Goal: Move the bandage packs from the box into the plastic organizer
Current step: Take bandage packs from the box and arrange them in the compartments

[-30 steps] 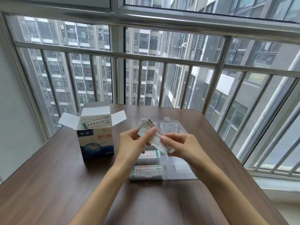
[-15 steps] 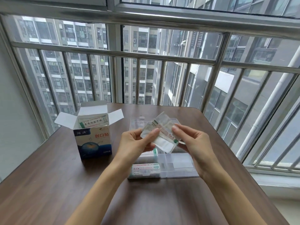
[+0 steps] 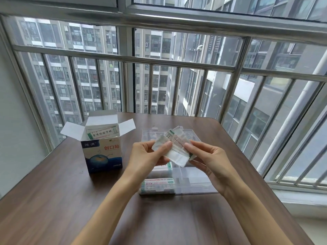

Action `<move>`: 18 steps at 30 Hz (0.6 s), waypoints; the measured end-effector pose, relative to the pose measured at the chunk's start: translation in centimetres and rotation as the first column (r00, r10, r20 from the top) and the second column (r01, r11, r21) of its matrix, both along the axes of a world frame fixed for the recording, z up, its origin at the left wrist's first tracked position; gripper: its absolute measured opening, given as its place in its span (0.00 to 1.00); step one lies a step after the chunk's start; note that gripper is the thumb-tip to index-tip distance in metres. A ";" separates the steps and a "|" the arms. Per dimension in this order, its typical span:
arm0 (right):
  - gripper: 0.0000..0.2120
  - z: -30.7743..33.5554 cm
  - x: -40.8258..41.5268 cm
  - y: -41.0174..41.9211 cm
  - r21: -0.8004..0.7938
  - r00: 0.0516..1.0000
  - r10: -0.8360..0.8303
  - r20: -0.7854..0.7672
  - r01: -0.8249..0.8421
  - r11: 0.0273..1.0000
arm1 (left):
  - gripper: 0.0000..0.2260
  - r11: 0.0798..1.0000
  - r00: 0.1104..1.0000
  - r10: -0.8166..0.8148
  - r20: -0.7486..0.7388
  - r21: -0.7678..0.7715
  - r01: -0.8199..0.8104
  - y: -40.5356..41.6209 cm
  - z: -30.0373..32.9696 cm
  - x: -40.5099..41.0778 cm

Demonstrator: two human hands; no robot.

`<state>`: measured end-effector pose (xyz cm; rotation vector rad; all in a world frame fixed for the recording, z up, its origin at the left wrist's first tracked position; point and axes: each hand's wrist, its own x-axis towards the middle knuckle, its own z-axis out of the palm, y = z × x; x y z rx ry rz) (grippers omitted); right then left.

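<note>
Outside, grey towers (image 3: pixel 85 71); brown wooden table (image 3: pixel 53 200).

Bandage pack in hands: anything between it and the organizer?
Nothing visible. Both the left hand and right hand pinch the bandage pack above the open plastic organizer, whose right-hand compartments look free; packs fill the near-left ones.

Bare forearms, hands (image 3: pixel 177 160); no sleeves/jewelry.
</note>
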<state>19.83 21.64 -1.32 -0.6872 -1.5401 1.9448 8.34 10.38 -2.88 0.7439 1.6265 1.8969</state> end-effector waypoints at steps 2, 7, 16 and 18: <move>0.06 0.0 0.1 0.1 0.072 1.000 -0.025 0.005 0.024 0.997 | 0.06 1.000 1.000 -0.013 -0.003 -0.020 0.013 0.0 0.1 0.1; 0.06 -0.2 0.2 0.1 0.303 0.991 -0.130 -0.039 0.135 0.943 | 0.04 0.999 0.999 -0.019 0.047 -0.039 0.021 0.0 0.2 0.3; 0.10 -1.2 -0.2 0.3 0.665 0.999 -0.026 0.046 -0.011 0.747 | 0.04 0.999 0.983 0.035 0.177 -0.020 -0.032 0.2 0.5 0.5; 0.09 -0.7 -0.2 0.1 0.492 0.996 0.064 0.061 -0.086 0.867 | 0.04 0.999 0.984 0.034 0.173 -0.018 -0.031 0.2 0.4 0.5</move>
